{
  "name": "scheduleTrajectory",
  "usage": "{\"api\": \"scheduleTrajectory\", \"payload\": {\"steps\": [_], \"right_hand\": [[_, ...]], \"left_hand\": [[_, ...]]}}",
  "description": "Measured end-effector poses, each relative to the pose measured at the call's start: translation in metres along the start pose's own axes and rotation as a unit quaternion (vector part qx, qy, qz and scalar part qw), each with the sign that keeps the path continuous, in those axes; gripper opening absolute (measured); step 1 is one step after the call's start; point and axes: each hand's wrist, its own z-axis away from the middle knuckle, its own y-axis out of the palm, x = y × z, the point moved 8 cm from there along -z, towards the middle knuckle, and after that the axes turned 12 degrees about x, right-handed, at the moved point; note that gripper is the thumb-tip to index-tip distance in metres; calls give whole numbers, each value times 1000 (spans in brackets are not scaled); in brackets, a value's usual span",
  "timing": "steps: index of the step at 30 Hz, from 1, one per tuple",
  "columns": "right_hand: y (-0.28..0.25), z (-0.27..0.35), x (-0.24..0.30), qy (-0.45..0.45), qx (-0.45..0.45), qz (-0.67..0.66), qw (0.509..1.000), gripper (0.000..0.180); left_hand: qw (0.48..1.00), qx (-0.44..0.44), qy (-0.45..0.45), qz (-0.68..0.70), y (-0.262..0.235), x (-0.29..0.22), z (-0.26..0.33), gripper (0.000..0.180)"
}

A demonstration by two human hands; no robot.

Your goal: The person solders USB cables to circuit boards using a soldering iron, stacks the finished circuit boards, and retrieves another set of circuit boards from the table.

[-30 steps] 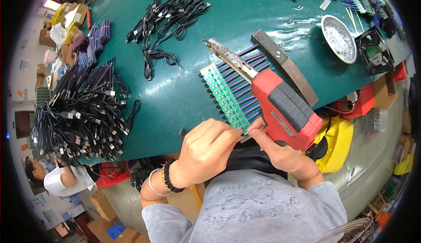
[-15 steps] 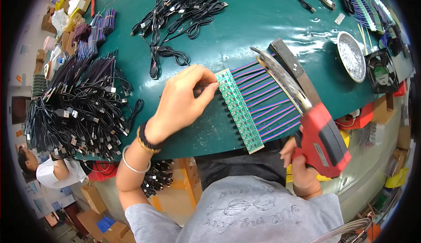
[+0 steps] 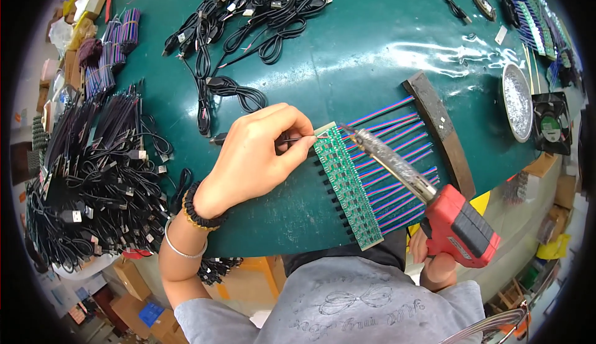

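Centre: the grip of the left hand (image 3: 261, 158) pinches a black cable (image 3: 287, 139) at the upper end of the circuit-board panel (image 3: 349, 189), presumably steadying it beside the soldering gun (image 3: 462, 229) tip; lower right, the right hand (image 3: 439, 268) clasps that gun; the panel's lower end reaches the near tabletop (image 3: 366, 55) edge, bare surface showing above

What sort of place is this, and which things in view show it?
Probably an electronics assembly workshop: a red soldering gun is in use range of a strip of green circuit boards, and black cables lie heaped nearby.
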Motion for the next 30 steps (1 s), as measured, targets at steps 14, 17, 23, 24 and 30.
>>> {"api": "scheduleTrajectory", "payload": {"steps": [14,17,23,24,30], "right_hand": [[-7,-7,-3,34,56,105,992,33],[-10,-3,-9,54,48,62,995,26],[-5,-13,-3,-51,107,-33,992,20],[-6,-14,-3,-51,106,-32,993,20],[-7,-10,-1,-61,113,-6,992,28]], "left_hand": [[1000,-10,12,11,1,3,0,9],[1000,-13,21,3,2,2,-2,9],[1000,-17,25,2,2,0,-1,9],[1000,-16,25,3,2,0,-2,9],[999,-24,26,-4,2,-1,1,9]]}}
